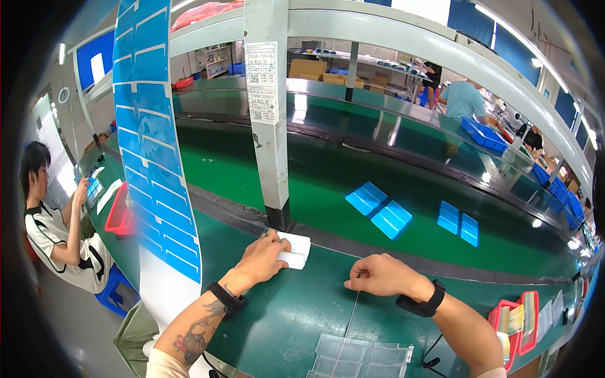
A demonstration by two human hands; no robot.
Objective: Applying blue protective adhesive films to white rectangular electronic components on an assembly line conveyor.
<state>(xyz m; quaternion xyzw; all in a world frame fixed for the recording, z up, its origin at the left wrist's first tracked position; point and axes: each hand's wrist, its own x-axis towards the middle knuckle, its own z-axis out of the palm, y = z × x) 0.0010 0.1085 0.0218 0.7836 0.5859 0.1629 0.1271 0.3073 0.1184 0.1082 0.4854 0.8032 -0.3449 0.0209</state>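
Left hand: fingers and thumb bent closed on the left edge of a folded white piece (297, 253), at the worktop's far edge, near a post (268, 157); hand (265, 254).
Right hand (379, 275): fingers curled inward, just above the worktop (271, 321); a thin strand (348, 323) runs from beneath, though I cannot tell whether it is held.
Clear panels (386, 356): flat at the near edge, under the strand.
Green belt (315, 205): beyond the worktop, carrying blue panels (392, 220).
Left side: a hanging blue-patterned sheet (148, 126); a seated co-worker (69, 255).
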